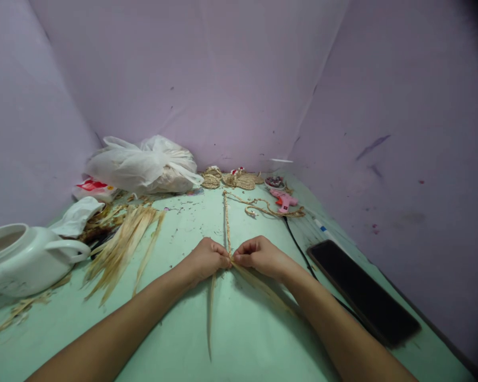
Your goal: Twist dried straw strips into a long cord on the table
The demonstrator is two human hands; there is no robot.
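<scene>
A thin braid of dried straw-like fibre [227,225] runs from the back of the green table down to my hands. My left hand [212,254] pinches its near end, and a loose fibre strand [211,323] hangs from there toward me. Close beside it, my right hand [258,255] is closed in a pinch on pale fibre strands [266,289] that fan out to the lower right under my forearm. The fingertips of both hands almost meet at the braid's end and hide where the strands cross. Farther back, the braid bends right into a loose cord [255,201].
Left are a bundle of dry fibre strips [123,244], a white ceramic pot [27,265] and a tied white plastic bag [147,164]. Coiled woven pieces [239,180] lie by the wall. Right are a pink glue gun [283,201], its black cord [298,246] and a dark phone [362,292].
</scene>
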